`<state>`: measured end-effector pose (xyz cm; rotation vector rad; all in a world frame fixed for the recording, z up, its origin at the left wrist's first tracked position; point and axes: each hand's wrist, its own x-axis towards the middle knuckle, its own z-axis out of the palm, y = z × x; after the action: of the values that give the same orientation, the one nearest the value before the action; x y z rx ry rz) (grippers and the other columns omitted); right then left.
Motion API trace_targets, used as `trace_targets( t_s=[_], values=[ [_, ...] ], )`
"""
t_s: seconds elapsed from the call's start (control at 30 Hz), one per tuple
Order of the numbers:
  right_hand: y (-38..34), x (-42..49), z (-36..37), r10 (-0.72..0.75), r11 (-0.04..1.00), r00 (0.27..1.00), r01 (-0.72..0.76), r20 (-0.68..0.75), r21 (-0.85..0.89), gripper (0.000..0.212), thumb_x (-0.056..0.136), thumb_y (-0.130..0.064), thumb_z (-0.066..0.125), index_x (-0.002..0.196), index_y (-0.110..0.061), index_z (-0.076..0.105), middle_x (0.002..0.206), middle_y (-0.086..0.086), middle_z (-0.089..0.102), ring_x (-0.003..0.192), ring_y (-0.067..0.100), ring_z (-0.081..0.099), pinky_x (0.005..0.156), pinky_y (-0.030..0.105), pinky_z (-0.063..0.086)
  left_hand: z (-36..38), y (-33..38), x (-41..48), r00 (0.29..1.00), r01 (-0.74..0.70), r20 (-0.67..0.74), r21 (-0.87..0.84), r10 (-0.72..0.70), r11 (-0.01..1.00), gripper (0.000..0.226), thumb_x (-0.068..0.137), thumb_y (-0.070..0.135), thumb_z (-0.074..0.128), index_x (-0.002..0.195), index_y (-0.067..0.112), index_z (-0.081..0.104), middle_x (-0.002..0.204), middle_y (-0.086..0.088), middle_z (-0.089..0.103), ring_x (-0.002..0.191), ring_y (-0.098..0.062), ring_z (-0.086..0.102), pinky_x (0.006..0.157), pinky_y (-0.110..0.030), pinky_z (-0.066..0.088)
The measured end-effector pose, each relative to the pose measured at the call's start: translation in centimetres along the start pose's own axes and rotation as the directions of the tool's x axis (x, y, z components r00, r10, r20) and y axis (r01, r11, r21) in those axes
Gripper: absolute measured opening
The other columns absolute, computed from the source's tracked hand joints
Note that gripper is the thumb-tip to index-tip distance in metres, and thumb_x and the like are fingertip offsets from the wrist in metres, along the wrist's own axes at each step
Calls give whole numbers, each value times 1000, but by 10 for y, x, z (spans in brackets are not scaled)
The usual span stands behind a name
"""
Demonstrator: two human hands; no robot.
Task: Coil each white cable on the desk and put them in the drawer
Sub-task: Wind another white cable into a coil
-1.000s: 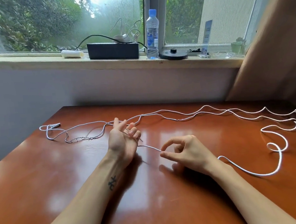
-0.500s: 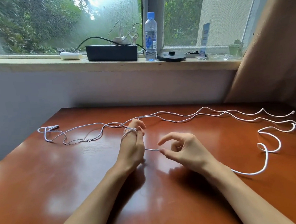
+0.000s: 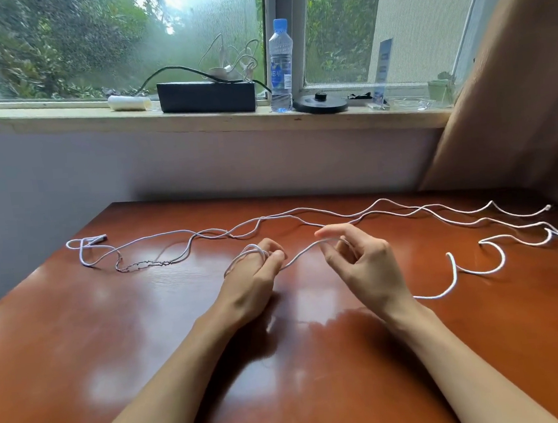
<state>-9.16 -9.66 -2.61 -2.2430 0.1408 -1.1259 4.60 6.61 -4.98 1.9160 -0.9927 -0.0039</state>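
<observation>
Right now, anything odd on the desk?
Yes. At the left of the desk, a short stretch of cable looks tightly twisted and kinked, unlike the smooth runs elsewhere. Nothing else stands out.

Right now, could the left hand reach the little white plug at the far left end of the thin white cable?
Probably yes: only bare shiny brown desk lies between the left hand and that little white plug. But it holds loops of the thin white cable, so it's busy.
</observation>
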Motion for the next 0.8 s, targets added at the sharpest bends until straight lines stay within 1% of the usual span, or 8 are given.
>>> trace_targets(
  t_s=[0.1, 0.2, 0.3, 0.43, 0.5, 0.57, 0.67, 0.8],
  values=[
    [0, 0, 0, 4, 1000, 1000, -5, -19, -7, 11, 92, -28, 75, 102, -32, 75, 55, -6, 44, 48, 10, 37, 52, 20, 33, -3, 8, -3, 996, -47, 81, 31, 44, 998, 45, 78, 57, 38, 85, 19, 62, 75, 14, 59, 82, -18, 59, 84, -47, 48],
    [1, 0, -1, 23, 1000, 1000, -23, -19, 19, 10, 91, -34, 75, 101, -34, 78, 58, 8, 50, 50, 15, 34, 52, 29, 34, -5, 11, -7, 982, -53, 180, -44, 60, 998, 36, 78, 53, 43, 88, 22, 59, 68, 7, 56, 76, -22, 56, 79, -49, 48],
    [2, -1, 0, 29, 999, 998, -28, -47, 22, 12, 91, -38, 75, 102, -35, 79, 59, 11, 49, 52, 22, 36, 51, 30, 34, -4, 15, -10, 968, -97, 234, 21, 89, 995, 24, 77, 50, 46, 82, 29, 57, 71, 6, 56, 75, -18, 53, 74, -41, 44],
    [5, -1, 0, 29, 1000, 998, -29, -51, 13, 16, 91, -41, 74, 105, -35, 78, 56, 2, 47, 51, 14, 33, 52, 28, 34, 2, 13, -9, 981, -91, 184, 113, 69, 989, 39, 91, 53, 38, 78, 23, 60, 66, 4, 51, 76, -13, 52, 87, -40, 45],
    [6, -1, 1, 33, 999, 998, -32, -49, 2, 16, 93, -38, 73, 107, -33, 77, 53, -6, 38, 50, 10, 32, 53, 24, 31, 4, 12, -7, 987, -40, 157, -4, 40, 999, 48, 95, 56, 35, 72, 23, 61, 56, 9, 45, 65, -11, 48, 87, -41, 44],
    [6, -1, 1, 43, 999, 998, -44, -37, -10, 14, 95, -36, 70, 107, -33, 76, 53, -7, 37, 50, 10, 34, 52, 24, 31, 5, 15, -7, 991, 29, 135, -180, -4, 983, 50, 95, 54, 35, 67, 20, 59, 49, 10, 39, 54, -9, 39, 67, -34, 38],
    [7, -1, 2, 64, 997, 998, -65, -23, -30, 12, 96, -35, 68, 107, -36, 74, 55, -2, 51, 51, 12, 46, 54, 32, 41, 5, 22, -6, 984, 123, 168, -430, -55, 894, 50, 92, 49, 35, 69, 8, 53, 45, 9, 29, 44, -9, 24, 48, -21, 24],
    [13, -1, 4, 101, 993, 993, -97, 61, -74, 15, 94, -39, 67, 108, -36, 72, 61, -9, 63, 59, 11, 61, 65, 35, 53, 1, 26, -5, 962, 239, 257, -621, -94, 746, 47, 91, 47, 34, 70, 6, 47, 46, 4, 22, 41, -8, 14, 39, -17, 15]
  ],
)
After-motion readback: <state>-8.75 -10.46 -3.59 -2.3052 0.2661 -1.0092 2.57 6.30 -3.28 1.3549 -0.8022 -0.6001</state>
